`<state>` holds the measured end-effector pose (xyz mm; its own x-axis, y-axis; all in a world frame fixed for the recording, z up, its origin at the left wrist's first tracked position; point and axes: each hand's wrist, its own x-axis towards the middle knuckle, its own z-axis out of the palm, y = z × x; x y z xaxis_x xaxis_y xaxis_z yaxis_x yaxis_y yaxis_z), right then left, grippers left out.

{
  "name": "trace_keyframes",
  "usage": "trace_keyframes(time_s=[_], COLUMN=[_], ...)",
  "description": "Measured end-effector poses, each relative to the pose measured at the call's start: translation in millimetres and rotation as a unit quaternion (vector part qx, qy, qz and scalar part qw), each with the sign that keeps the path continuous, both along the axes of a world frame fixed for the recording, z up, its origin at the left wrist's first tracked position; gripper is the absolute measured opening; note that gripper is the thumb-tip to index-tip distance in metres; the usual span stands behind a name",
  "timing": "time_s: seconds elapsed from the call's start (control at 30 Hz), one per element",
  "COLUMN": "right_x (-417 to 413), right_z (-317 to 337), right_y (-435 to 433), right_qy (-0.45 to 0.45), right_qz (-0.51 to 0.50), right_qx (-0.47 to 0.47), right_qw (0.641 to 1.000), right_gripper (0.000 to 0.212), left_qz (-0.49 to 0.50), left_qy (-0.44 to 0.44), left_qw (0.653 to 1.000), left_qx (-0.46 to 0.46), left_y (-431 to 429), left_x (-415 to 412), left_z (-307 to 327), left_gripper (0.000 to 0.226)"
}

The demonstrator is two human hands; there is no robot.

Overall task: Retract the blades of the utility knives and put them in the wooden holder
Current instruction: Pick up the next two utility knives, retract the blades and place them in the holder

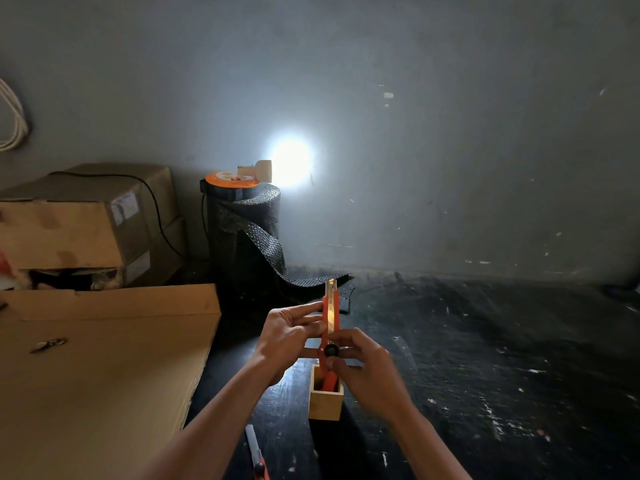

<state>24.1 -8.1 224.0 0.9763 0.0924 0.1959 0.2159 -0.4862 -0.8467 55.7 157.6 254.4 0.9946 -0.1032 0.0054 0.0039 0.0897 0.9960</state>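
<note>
I hold an orange utility knife (330, 315) upright above the wooden holder (325, 400), with its blade tip sticking out at the top. My left hand (289, 336) grips the upper part of the knife body. My right hand (367, 365) pinches the lower part at the black wheel (331, 349). Something orange, seemingly another knife (329, 381), stands inside the square holder. A third knife (256, 453) lies flat on the dark floor near my left forearm, its blade extended.
A large flat cardboard sheet (97, 368) lies to the left, with stacked cardboard boxes (79, 226) behind it. A roll of dark bubble wrap (247, 237) stands by the wall, topped by an orange cable reel and a bright lamp (289, 162).
</note>
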Motion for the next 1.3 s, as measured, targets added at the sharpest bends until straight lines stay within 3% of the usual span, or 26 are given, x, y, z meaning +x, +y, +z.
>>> trace_keyframes(time_s=[0.1,0.23,0.43,0.6,0.8,1.07,1.3], right_x=[-0.5,1.3,-2.9,0.4,-0.4,14.3,40.3], right_z=[0.0,-4.1,-2.5,-11.6,-22.7,-43.2,-51.6], right_y=[-0.3,0.2,2.0,0.9,0.1,4.5,0.8], right_qy=[-0.003,-0.004,-0.012,-0.003,0.006,0.022,0.031], right_qz=[0.005,-0.004,0.012,0.000,0.020,0.015,0.027], right_qx=[-0.014,-0.008,-0.030,-0.011,0.004,0.011,0.086], right_qw=[1.000,1.000,0.999,1.000,1.000,1.000,0.995], right_gripper=[0.034,0.018,0.031,0.018,0.026,0.014,0.031], left_qz=[-0.002,0.001,0.001,-0.003,-0.002,-0.001,0.000], left_qy=[0.000,-0.006,-0.005,-0.001,0.023,0.047,0.077], left_qw=[1.000,1.000,1.000,1.000,0.999,0.999,0.997], left_qx=[-0.010,-0.004,-0.017,-0.017,-0.025,-0.013,-0.020], left_y=[0.9,1.7,3.4,2.6,5.9,6.3,8.8], left_x=[0.0,-0.4,-0.3,-0.5,3.1,16.9,38.6], left_z=[1.4,0.0,-4.4,-9.6,-26.2,-46.3,-67.7], left_gripper=[0.038,0.039,0.039,0.040,0.039,0.040,0.040])
